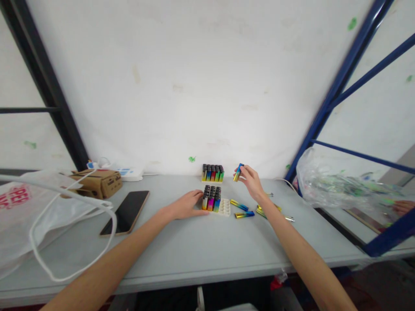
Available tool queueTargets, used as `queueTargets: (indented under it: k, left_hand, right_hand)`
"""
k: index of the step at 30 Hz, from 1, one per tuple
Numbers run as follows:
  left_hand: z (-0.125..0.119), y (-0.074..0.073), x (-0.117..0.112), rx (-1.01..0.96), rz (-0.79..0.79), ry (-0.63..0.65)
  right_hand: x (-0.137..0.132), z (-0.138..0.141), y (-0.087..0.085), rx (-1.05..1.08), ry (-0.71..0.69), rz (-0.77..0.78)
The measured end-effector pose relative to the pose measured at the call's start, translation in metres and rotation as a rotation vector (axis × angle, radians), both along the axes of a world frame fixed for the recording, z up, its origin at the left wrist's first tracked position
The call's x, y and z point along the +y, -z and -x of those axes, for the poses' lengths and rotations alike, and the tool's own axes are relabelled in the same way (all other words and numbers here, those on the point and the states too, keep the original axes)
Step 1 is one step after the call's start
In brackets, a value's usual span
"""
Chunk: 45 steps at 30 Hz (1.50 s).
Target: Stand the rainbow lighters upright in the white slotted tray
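Observation:
My right hand [250,180] is raised over the table, pinching a blue-and-yellow lighter [238,172] that tilts slightly. Fingers and thumb of my left hand [189,204] grip the left end of a white tray [225,207] with round holes. Rows of upright lighters with black tops [211,198] fill the tray's left part, and bare holes show at its right. Loose lighters lie right of the tray, among them a blue-and-yellow one [244,214] and another angled one [239,204]. My right forearm partly hides several more, including a silver-tipped one [289,219].
Behind stands a second block of upright lighters [212,173] near the wall. At left are a phone [126,212], a cardboard box [103,183], a plastic bag [48,211] and a white cable [112,224]. A blue frame [324,108], clear plastic bag [337,183] and another person's hand [404,207] are at right.

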State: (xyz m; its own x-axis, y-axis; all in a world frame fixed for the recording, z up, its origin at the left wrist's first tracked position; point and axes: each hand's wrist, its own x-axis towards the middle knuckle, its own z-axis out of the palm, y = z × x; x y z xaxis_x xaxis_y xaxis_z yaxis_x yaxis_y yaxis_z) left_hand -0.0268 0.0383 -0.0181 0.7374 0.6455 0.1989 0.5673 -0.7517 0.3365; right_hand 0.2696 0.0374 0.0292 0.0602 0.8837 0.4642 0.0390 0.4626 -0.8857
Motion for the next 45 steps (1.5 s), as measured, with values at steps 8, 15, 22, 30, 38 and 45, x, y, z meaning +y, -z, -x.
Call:
queueTargets:
  k: [8,15,22,30,38,45]
  left_hand:
    - [0.001,0.0,0.0,-0.013,0.002,0.01]
    - [0.003,0.0,0.004,-0.041,0.013,0.021]
    - [0.015,-0.006,0.007,-0.051,0.09,0.009]
    - [0.018,-0.002,0.009,-0.057,0.066,-0.012]
    - [0.018,-0.002,0.008,-0.069,0.057,0.0]
    - [0.019,-0.006,0.009,-0.06,0.077,0.014]
  right_hand:
    - [-0.011,0.025,0.036,0.037,-0.204,0.16]
    - [-0.023,0.029,0.032,-0.205,-0.014,0.127]
    - [-0.031,0.035,0.033,-0.486,0.176,-0.061]
    - [-0.027,0.041,0.036,-0.02,-0.062,0.343]
    - [-0.025,0.04,0.032,0.168,-0.156,0.406]
    - [-0.024,0.042,0.034,0.105,-0.273,0.285]
